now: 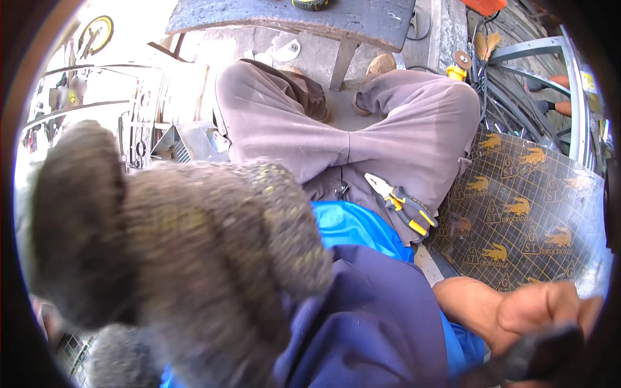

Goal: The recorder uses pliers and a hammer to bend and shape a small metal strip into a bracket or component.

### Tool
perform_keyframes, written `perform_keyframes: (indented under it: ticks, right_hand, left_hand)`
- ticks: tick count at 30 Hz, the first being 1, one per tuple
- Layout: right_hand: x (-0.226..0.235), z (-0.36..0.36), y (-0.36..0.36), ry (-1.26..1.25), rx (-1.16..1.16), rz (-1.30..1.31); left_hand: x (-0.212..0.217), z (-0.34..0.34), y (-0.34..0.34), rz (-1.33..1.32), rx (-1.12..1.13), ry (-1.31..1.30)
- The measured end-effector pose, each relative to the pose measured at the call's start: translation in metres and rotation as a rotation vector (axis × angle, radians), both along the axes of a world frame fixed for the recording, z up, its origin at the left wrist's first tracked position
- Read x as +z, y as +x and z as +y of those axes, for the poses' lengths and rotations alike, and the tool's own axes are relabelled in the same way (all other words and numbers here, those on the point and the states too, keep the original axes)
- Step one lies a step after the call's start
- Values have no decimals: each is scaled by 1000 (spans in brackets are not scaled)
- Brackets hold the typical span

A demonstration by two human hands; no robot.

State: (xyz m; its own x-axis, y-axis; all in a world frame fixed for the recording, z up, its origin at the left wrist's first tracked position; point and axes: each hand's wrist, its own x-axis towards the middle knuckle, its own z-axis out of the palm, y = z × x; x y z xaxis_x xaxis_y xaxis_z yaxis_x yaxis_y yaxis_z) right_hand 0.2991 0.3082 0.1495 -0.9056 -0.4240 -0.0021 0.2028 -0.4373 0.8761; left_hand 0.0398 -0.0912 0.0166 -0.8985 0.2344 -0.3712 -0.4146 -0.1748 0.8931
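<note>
My left hand (200,252), in a grey-brown knit work glove, fills the left side close to the camera. Motion smears its fingers, and I cannot tell whether it holds anything. Bare and curled, my right hand (533,310) is at the lower right edge, beside a blurred dark object (550,355); its grip is partly hidden. Combination pliers (401,205) with yellow and black handles lie on my lap, jaws pointing up and left, apart from both hands. Under them are my grey-brown trousers (414,123).
A dark worn bench (291,16) stands ahead. At right lies a black patterned board (517,207), with a curved grey metal frame (572,90) behind it. A yellow tool with a disc (458,68) sits near cables. Metal parts (178,145) stand at left. Another person's legs (559,94) show far right.
</note>
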Motion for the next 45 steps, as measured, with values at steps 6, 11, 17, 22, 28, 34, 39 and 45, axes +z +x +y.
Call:
perform_keyframes:
  ticks: [6,11,17,22,28,34,39,45]
  right_hand:
    - [20,59,110,364,-191,131]
    - [-22,-68,-36,672,-297,222]
    - [-33,-82,-43,993,-429,386]
    - [-58,-114,-98,2112,-431,462]
    - [-154,-138,-67,3354,757,1071]
    - [-173,-147,-67,3434,817,1011]
    - [-170,-153,-71,3414,886,926]
    - [-171,-155,-62,3418,1019,871]
  left_hand:
    - [-1,5,3,-79,8,143]
    - [-20,28,12,-171,54,261]
    - [-20,30,12,-229,114,363]
    - [-14,38,-6,-234,166,469]
    - [-17,25,-14,-237,219,500]
    - [-29,28,-21,-330,-64,856]
    - [-24,31,-20,-235,-18,805]
    - [-59,6,-19,-260,-73,1097]
